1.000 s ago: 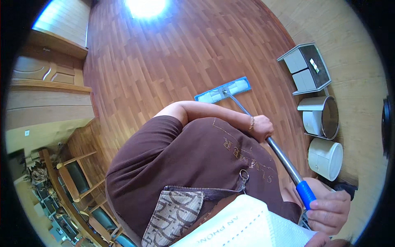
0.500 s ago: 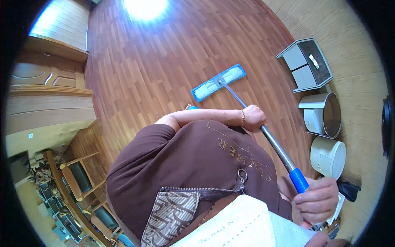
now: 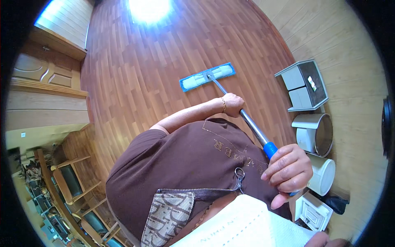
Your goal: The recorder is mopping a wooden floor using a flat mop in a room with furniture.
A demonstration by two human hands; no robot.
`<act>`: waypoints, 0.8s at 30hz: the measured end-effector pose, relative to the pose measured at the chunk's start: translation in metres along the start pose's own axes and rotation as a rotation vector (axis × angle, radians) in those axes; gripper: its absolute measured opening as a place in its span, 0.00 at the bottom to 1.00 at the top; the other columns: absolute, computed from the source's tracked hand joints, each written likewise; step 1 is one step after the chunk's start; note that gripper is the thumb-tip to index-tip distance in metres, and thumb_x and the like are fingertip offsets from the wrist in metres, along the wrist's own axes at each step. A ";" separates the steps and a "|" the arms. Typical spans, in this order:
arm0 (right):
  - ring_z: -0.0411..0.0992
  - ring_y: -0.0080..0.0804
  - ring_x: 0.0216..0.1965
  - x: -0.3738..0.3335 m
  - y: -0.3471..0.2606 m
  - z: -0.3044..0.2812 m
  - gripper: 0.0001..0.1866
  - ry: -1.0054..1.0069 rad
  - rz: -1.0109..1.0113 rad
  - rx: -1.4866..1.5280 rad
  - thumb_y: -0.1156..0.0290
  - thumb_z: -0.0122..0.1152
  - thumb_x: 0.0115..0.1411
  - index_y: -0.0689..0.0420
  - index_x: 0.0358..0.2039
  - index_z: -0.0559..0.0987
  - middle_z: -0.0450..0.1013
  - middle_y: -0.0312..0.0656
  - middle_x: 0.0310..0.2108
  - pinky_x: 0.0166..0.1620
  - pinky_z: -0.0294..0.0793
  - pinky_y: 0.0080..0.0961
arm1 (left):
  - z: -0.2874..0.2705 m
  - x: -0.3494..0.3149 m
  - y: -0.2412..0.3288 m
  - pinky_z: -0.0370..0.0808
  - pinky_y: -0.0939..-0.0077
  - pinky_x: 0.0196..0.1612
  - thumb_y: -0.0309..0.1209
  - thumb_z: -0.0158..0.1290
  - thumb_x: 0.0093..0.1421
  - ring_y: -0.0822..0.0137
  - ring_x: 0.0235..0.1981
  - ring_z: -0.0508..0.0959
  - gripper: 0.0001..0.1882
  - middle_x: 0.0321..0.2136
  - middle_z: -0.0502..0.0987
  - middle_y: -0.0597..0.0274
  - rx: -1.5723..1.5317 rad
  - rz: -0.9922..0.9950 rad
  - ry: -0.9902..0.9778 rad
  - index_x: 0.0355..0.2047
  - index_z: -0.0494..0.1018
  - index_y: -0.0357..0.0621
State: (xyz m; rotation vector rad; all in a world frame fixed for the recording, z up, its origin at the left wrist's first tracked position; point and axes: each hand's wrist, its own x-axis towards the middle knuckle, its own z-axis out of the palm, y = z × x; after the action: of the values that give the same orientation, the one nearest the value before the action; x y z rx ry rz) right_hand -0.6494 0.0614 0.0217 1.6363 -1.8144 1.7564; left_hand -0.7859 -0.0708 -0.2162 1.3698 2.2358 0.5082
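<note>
A flat mop with a blue-edged, pale pad (image 3: 207,77) lies on the wooden floor ahead of me. Its metal pole (image 3: 254,128) slants back toward my right side and ends in a blue grip (image 3: 270,149). My left hand (image 3: 233,104), with a gold bracelet at the wrist, is wrapped round the pole partway down. Up at the blue grip, my right hand (image 3: 290,171) is closed, its thumb pointing down and fingers curled over the handle. The pad's underside is hidden against the floor.
Along the right wall stand a grey cabinet (image 3: 303,85) with a dark top, a rounded white stand (image 3: 313,133), a white round cabinet (image 3: 323,176) and a black bag (image 3: 335,204). Chairs (image 3: 70,181) line a long cluttered table at the lower left. A wooden door (image 3: 45,68) is on the left.
The mop pad has shifted a little left in view. Both hands have moved left with the pole, and my right hand has also come up, farther from my body.
</note>
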 end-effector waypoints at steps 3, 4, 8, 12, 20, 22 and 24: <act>0.80 0.30 0.26 0.021 0.033 -0.012 0.22 -0.079 -0.028 0.041 0.54 0.76 0.48 0.50 0.16 0.71 0.74 0.32 0.17 0.27 0.72 0.20 | -0.029 -0.003 -0.018 0.77 0.55 0.33 0.34 0.56 0.44 0.48 0.29 0.81 0.06 0.22 0.79 0.53 0.013 -0.002 -0.036 0.22 0.77 0.48; 0.80 0.30 0.26 0.028 0.045 -0.015 0.22 -0.079 -0.025 0.035 0.54 0.76 0.48 0.50 0.16 0.71 0.74 0.32 0.17 0.27 0.72 0.20 | -0.038 -0.004 -0.024 0.77 0.55 0.34 0.34 0.56 0.45 0.48 0.29 0.81 0.06 0.23 0.79 0.53 0.015 -0.003 -0.059 0.23 0.77 0.48; 0.80 0.34 0.25 0.035 0.127 -0.011 0.20 -0.045 0.103 0.079 0.58 0.78 0.45 0.52 0.20 0.73 0.75 0.34 0.19 0.26 0.73 0.24 | -0.057 -0.019 -0.063 0.77 0.57 0.35 0.34 0.57 0.47 0.51 0.34 0.81 0.06 0.28 0.80 0.54 -0.007 -0.026 -0.001 0.25 0.77 0.48; 0.79 0.35 0.25 0.069 0.163 -0.007 0.18 -0.124 0.053 0.048 0.61 0.78 0.44 0.52 0.21 0.73 0.75 0.36 0.20 0.28 0.72 0.26 | -0.075 -0.062 -0.095 0.73 0.59 0.50 0.36 0.63 0.47 0.52 0.48 0.76 0.22 0.44 0.77 0.51 -0.090 0.083 0.231 0.44 0.74 0.48; 0.73 0.36 0.24 0.096 0.240 0.015 0.12 0.012 0.341 0.024 0.69 0.71 0.48 0.57 0.21 0.74 0.73 0.40 0.22 0.30 0.69 0.30 | -0.227 -0.216 -0.062 0.64 0.57 0.60 0.39 0.70 0.47 0.52 0.59 0.68 0.45 0.57 0.68 0.47 -0.715 0.552 0.572 0.60 0.61 0.36; 0.72 0.41 0.24 0.099 0.273 0.024 0.11 -0.089 0.323 -0.038 0.67 0.70 0.46 0.56 0.22 0.75 0.72 0.42 0.22 0.30 0.69 0.32 | -0.229 -0.240 -0.028 0.67 0.58 0.57 0.40 0.70 0.46 0.54 0.53 0.71 0.41 0.51 0.70 0.50 -0.775 0.613 0.780 0.55 0.63 0.37; 0.72 0.48 0.26 0.110 0.297 0.033 0.11 -0.223 0.258 -0.316 0.68 0.69 0.44 0.55 0.20 0.73 0.73 0.44 0.21 0.30 0.70 0.38 | -0.221 -0.254 -0.003 0.69 0.59 0.53 0.41 0.71 0.46 0.56 0.48 0.74 0.37 0.45 0.73 0.52 -0.793 0.622 0.982 0.51 0.66 0.38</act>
State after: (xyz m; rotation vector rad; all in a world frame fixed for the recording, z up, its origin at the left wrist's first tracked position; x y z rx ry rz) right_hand -0.8921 -0.1061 -0.0970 1.5783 -2.3538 1.3151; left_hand -0.8120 -0.3156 0.0136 1.4541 1.6868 2.3854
